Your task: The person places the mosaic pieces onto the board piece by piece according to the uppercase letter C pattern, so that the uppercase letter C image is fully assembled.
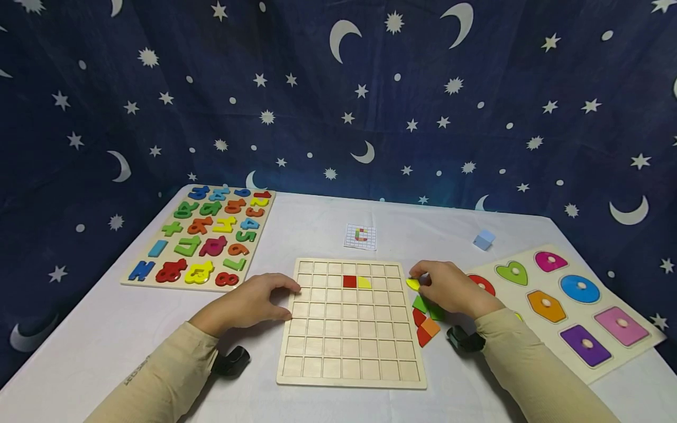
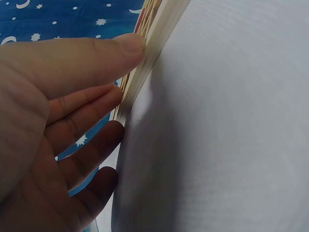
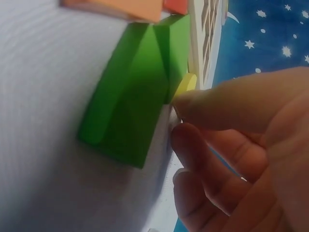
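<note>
A wooden grid board [image 1: 351, 330] lies in the middle of the table, with a red square piece [image 1: 349, 281] and a yellow piece [image 1: 364, 282] side by side in its upper cells. My left hand [image 1: 251, 302] touches the board's left edge, thumb and fingers spread along it; the left wrist view shows the thumb [image 2: 130, 48] at the wooden rim. Beyond the right edge, my right hand [image 1: 449, 286] pinches a yellow rounded piece [image 1: 412, 284], partly covered by the fingers. Below that hand lie green pieces [image 3: 125, 92], red pieces [image 1: 424, 336] and an orange piece [image 1: 431, 327].
A board of colourful numbers [image 1: 180, 229] lies at the left. A shape board with knobs [image 1: 571, 311] stands at the right, partly behind my right arm. A small patterned card [image 1: 361, 237] and a light blue block [image 1: 483, 239] sit farther back.
</note>
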`<state>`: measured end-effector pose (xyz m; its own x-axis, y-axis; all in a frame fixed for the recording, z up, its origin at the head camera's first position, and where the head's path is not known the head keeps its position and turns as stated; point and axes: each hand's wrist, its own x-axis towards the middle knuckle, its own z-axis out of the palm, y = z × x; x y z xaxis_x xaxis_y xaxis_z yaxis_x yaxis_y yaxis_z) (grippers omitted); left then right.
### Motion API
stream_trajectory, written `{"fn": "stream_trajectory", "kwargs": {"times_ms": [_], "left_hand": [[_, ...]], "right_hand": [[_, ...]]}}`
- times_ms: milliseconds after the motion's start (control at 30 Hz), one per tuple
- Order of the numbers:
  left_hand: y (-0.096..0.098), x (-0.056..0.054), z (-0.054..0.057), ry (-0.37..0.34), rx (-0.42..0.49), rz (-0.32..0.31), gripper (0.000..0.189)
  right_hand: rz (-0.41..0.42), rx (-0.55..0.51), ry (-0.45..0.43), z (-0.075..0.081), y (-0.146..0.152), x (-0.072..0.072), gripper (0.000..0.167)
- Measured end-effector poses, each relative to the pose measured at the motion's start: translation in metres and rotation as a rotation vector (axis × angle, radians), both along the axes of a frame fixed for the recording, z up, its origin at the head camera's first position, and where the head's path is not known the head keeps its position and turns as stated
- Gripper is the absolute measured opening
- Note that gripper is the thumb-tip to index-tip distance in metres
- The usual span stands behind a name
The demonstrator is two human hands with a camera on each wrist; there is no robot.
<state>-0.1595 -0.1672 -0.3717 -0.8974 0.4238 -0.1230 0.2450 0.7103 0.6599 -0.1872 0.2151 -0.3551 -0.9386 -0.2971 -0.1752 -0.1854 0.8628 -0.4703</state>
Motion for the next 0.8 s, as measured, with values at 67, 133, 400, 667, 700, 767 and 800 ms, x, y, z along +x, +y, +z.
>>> {"fn": "stream_trajectory", "kwargs": {"times_ms": [67, 133, 400, 667, 700, 767, 800], "left_hand": [[-0.0001, 0.0002, 0.0001, 0.001, 0.002, -0.001, 0.044], [-0.0002, 0.0005, 0.0003, 0.002, 0.004, -0.002, 0.044], [-0.001, 0.0004, 0.0004, 0.017, 0.006, -0.013, 0.044], [-0.0011, 0.0002, 0.0002, 0.012, 0.009, -0.016, 0.043], [-0.0011, 0.0003, 0.0003, 0.012, 0.008, -0.016, 0.043], [-0.0011, 0.0003, 0.0005, 0.012, 0.007, -0.015, 0.043], [-0.001, 0.0003, 0.0006, 0.011, 0.006, -0.015, 0.043]], "right_hand": [[0.003, 0.004, 0.008, -0.0002, 0.0, -0.0004, 0.03], [0.011, 0.007, 0.021, -0.0005, 0.0001, -0.0013, 0.029], [0.029, -0.008, 0.034, -0.0012, -0.0013, -0.0035, 0.033], [0.014, -0.007, 0.018, -0.001, -0.003, -0.0031, 0.032], [0.013, -0.007, 0.015, -0.001, -0.003, -0.003, 0.032], [0.008, -0.008, 0.006, -0.0008, -0.0032, -0.003, 0.031], [0.005, -0.011, 0.0, -0.0007, -0.0032, -0.0031, 0.03]]}}
